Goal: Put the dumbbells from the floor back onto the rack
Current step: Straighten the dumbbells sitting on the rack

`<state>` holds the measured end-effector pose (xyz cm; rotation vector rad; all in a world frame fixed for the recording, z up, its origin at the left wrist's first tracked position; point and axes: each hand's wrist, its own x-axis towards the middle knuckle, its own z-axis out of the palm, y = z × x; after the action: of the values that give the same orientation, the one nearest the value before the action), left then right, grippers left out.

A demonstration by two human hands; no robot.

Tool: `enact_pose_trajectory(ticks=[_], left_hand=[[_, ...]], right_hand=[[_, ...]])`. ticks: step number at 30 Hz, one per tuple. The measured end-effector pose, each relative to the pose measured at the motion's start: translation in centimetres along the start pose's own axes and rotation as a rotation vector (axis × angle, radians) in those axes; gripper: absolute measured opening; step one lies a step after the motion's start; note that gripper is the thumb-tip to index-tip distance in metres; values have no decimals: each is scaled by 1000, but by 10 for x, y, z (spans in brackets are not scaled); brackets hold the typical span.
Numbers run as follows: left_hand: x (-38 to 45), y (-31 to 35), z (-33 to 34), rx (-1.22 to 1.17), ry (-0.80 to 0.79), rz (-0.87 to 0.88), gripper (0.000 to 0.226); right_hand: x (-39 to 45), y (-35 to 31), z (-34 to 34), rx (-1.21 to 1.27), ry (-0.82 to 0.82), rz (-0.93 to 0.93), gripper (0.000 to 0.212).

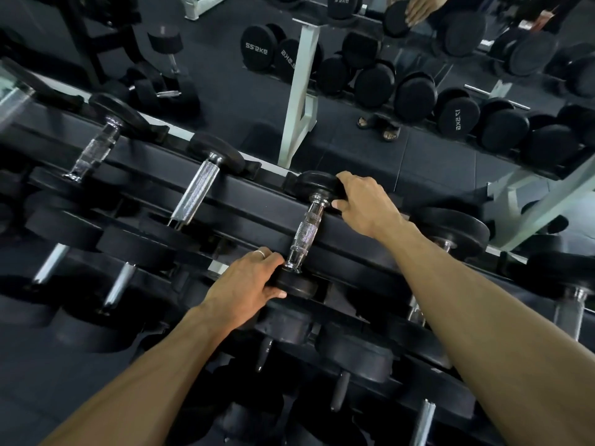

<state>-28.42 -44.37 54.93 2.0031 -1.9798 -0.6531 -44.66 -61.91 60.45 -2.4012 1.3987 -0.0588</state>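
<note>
Gripping a dumbbell (304, 235) at both ends, across the top tier of the rack (257, 201). Left hand (248, 286) curled round the near weight head, thumb along its lower edge, fingers over the top beside the handle's end, a ring on one finger. Right hand (362, 201) clamped over the far weight head, fingers wrapped on its rim, thumb pointing toward the handle's collar. Knurled chrome handle bare between the two hands, running from near-left to far-right, untouched by either palm. Dumbbell lying at the upper row, near head at the front rail, far head at the back rail; cannot tell whether fully seated in its cradle or held just above it. Both forearms reaching up from the bottom edge, well apart at the elbows, converging on the one weight.

Left of it on the same tier, a second dumbbell (206, 181) with chrome handle, and a third (96, 146) further left, blurred. Right of it, a larger dumbbell (457, 230) just beside the right wrist. Lower tiers packed with more black weights, handles partly hidden. Beyond the rack, a mirror (354, 149) showing reflected rows of dumbbells, reversed weight markings, a white upright (299, 101), and sandalled feet (380, 125) on dark floor.
</note>
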Motion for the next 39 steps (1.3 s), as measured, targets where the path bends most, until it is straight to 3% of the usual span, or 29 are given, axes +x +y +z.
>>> enact_pose_trajectory(ticks=[6,13,23,30,34,39], left_hand=[[-1,-1,2,8,16,-16,55],[-14,-2,-5,44,1,-31,78],[-47,-52,-46,49,134,-3,68],[-49,-124,-91,99,198,74,66],[-46,-160,-105,109,141,64,70],[-35,-180,-103,47,69,38,65]], right_hand=[[0,2,-3,3,-26,0,31],[-8,-19,-5,-12,78,-108,59],[-1,-98,10,-88,39,-182,62],[22,-160,37,-71,39,-81,68],[39,-182,43,-38,60,1,72],[65,-192,50,-11,48,62,63]])
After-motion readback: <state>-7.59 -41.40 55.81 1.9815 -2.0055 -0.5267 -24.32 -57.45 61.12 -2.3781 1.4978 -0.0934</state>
